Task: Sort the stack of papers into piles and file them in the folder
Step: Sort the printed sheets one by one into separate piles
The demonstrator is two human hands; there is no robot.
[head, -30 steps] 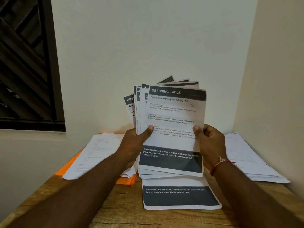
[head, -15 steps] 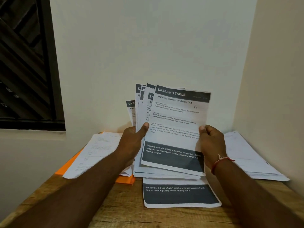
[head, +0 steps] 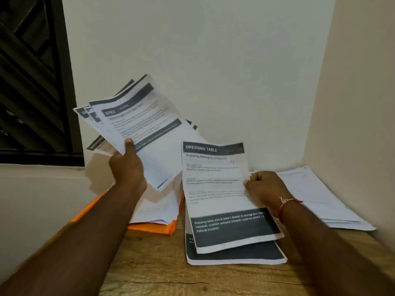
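Surface: a brown wooden bench (head: 160, 274) with visible grain and fine cracks, bare along its near edge and between the two forearms. It is set into a corner of plain, smooth, pale walls (head: 213, 50).

Centre, near: a flat pile of white printed sheets with a dark bottom band (head: 235, 256), its edges roughly square to the bench front.

Over that pile is a single white sheet headed "DRESSING TABLE" (head: 215, 189), tilted up at its far end. The right hand (head: 263, 186) pinches its right edge, fingers (head: 254, 178) curled into the paper. Whether the sheet's lower edge touches the pile cannot be told. A red thread bracelet (head: 288, 202) is on that wrist.

Left of centre: a flat orange folder (head: 154, 228) lies on the bench, carrying a loose stack of white papers (head: 158, 208) whose right edge nearly meets the folder's.

Above the folder, the left hand (head: 128, 167) grips a fanned sheaf of white printed papers with dark header bars (head: 141, 124). It is held clear of the bench and leaning left, thumb pressed on the front sheet; the sheets are splayed and slightly blurred.

Right, far: a low pile of plain white papers (head: 316, 195) lies close to the side wall.

Far left: a dark-framed window with slanted slats (head: 32, 82) above a pale ledge.
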